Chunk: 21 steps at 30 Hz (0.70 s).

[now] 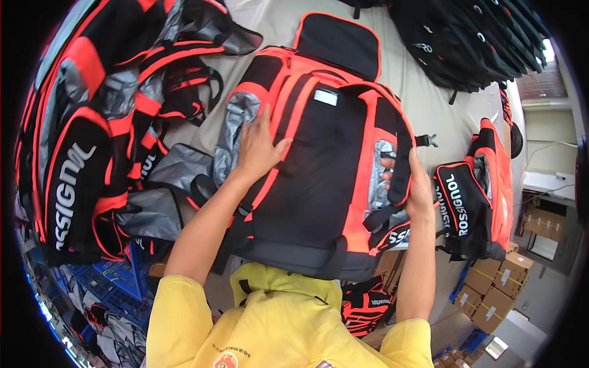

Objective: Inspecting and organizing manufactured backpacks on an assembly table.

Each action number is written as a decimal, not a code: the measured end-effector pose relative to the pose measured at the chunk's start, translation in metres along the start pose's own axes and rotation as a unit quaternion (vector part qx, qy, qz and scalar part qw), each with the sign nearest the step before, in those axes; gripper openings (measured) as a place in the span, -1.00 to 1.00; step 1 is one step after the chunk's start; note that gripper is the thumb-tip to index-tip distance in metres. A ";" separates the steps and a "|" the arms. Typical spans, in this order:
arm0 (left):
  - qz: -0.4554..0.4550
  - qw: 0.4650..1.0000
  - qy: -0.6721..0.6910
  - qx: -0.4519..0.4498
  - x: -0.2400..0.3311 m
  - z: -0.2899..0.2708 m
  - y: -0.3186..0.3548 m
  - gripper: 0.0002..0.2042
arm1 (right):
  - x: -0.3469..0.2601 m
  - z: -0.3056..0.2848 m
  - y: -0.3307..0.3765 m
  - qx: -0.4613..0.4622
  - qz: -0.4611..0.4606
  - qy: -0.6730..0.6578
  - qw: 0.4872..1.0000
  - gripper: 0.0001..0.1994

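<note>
A large black and neon-orange backpack [307,184] with silver side panels lies in front of me, its back panel facing up. Its black top flap [337,46] is folded out at the far end, and a small white label [326,97] sits near the top of the panel. My left hand [259,146] rests on the left side with fingers spread, beside one shoulder strap. On the right side, my right hand [419,184] has its fingers curled around the other shoulder strap [402,162]. A loose black buckle [427,140] sticks out beyond that hand.
Similar bags [76,184] are heaped at the left on the pale covered table [257,12]. Dark backpacks [466,43] are stacked at the far right, and another orange bag [485,190] stands at the right. Cardboard boxes [494,279] and blue crates [126,288] are lower down.
</note>
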<state>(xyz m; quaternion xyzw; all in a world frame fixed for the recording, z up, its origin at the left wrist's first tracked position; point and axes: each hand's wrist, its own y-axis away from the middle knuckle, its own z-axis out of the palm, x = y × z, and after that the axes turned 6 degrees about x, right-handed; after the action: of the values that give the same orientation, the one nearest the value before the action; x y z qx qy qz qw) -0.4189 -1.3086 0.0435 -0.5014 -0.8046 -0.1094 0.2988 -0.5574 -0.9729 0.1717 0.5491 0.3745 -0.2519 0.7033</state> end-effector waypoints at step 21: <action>-0.260 0.712 0.593 -0.271 0.093 -0.092 0.027 -0.64 | 0.061 0.104 0.144 0.005 -0.256 0.372 0.892 -0.53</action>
<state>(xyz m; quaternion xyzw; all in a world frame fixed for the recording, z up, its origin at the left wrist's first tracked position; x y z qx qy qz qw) -0.3908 -1.2704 0.1689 -0.1643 -0.4962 -0.6708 0.5261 -0.3853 -1.0311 0.2191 0.4916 0.7350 -0.2025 0.4208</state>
